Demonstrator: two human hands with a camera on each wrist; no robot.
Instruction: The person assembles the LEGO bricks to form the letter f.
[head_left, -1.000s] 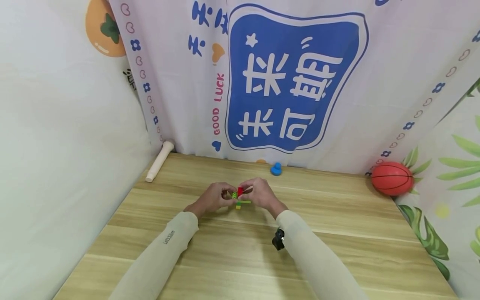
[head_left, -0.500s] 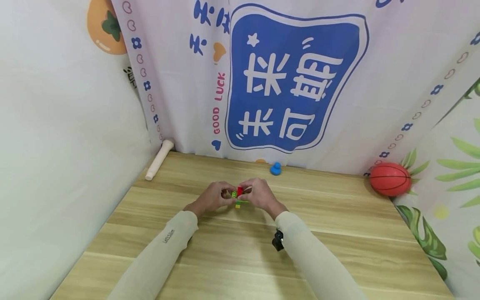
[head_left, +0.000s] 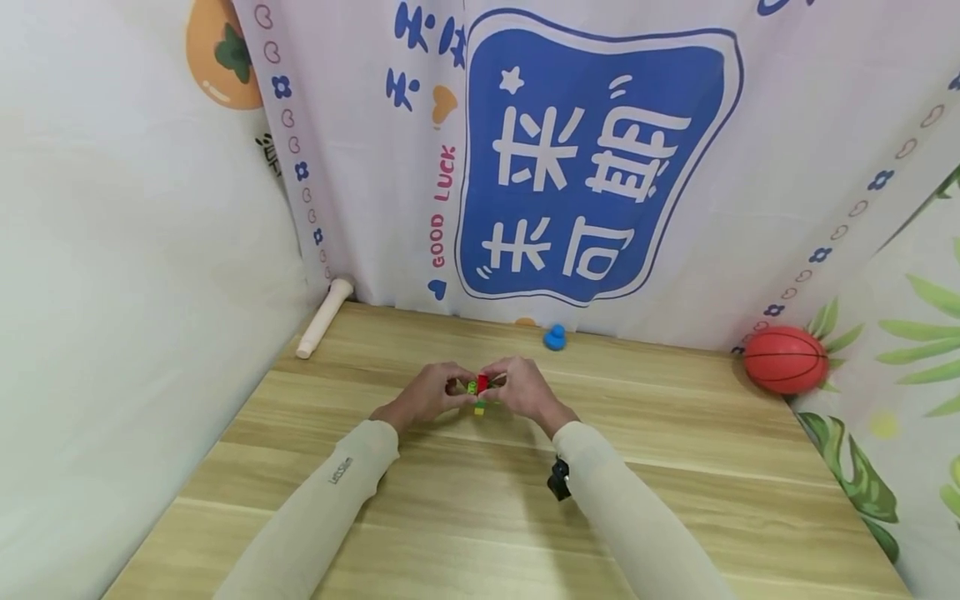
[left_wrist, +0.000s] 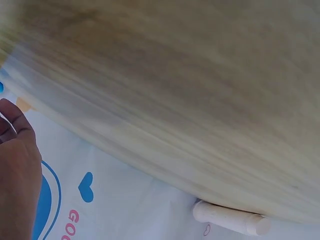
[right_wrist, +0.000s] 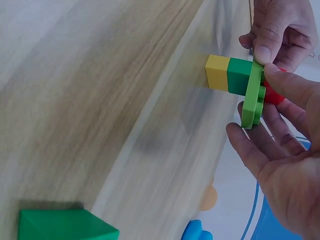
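Observation:
A small stack of toy building blocks stands between both hands in the head view. In the right wrist view, it runs from a yellow block (right_wrist: pixel 217 72) to a dark green block (right_wrist: pixel 240 76), then a long light green studded brick (right_wrist: pixel 251 102). My left hand (head_left: pixel 429 393) pinches one end of the light green brick. A red block (head_left: pixel 482 382) sits against the studs, and my right hand (head_left: pixel 522 388) grips it between thumb and fingers. Fingers partly hide the red block, so how firmly it is seated cannot be told. Only part of a hand (left_wrist: pixel 20 175) shows in the left wrist view.
A green block (right_wrist: pixel 65 225) lies on the wooden table (head_left: pixel 465 508), nearer the right forearm. Along the back are a pale wooden cylinder (head_left: pixel 324 318), a blue knobbed object (head_left: pixel 555 337) and a red basketball-patterned ball (head_left: pixel 786 360). Printed curtains border the table.
Both hands stay at the stack. The light green brick's right end, visible earlier, is now mostly covered by the right hand. The whole head view has shifted slightly.

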